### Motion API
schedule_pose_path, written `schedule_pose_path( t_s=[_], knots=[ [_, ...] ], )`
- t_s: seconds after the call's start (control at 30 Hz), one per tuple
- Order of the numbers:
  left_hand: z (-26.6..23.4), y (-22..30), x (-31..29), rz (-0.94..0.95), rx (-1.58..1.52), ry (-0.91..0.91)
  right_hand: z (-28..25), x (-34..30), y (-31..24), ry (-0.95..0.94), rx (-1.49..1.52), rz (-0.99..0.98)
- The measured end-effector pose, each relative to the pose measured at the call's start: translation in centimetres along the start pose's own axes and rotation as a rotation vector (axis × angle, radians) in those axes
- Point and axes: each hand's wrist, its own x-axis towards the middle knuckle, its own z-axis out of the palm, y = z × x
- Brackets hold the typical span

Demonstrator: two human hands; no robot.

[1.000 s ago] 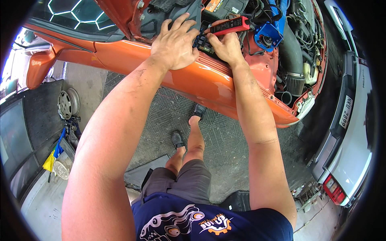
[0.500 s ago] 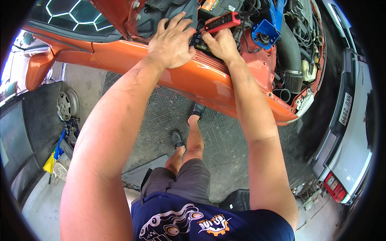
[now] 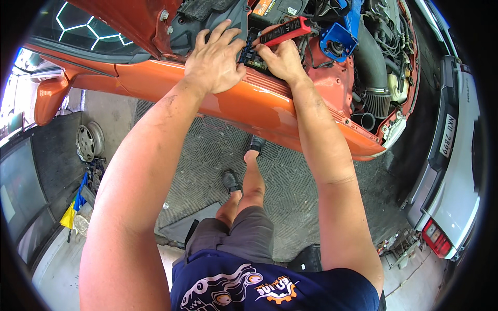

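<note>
My right hand is closed around a red and black handheld circuit tester. The tester's left end is over an uncovered fuse box just inside the fender, and a dark cable leaves its right end. Its probe tip is too small to make out. My left hand lies palm down with fingers spread on the inner edge of the orange fender, left of the fuse box. Nothing shows in that hand.
A car battery sits beyond the fuse box. Right of my hand are a blue bracket, a grey intake pipe and wiring. A raised orange hood is at upper left. A silver vehicle stands at right, a wheel rim at left.
The whole view has shifted slightly. My left hand has moved a little left in the picture; my right hand keeps its grip on the tester at the fuse box.
</note>
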Motion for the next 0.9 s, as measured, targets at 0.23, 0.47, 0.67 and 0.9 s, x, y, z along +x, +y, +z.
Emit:
schedule_pose_path(
  t_s=[0.23, 0.47, 0.67, 0.9],
  knots=[
    [0.1, -0.1, -0.1, 0.004, 0.002, 0.010, -0.2, 0.0, -0.6, -0.036, -0.105, -0.059],
    [0.2, -0.1, 0.0, 0.023, -0.005, 0.040, -0.1, 0.0, -1.3, -0.070, -0.175, -0.009],
    [0.2, -0.2, -0.1, 0.019, -0.025, 0.041, 0.1, 0.1, -1.1, -0.068, -0.181, 0.052],
    [0.3, -0.2, 0.0, 0.016, -0.023, 0.037, -0.2, -0.3, -1.0, -0.045, -0.071, 0.021]
  ],
)
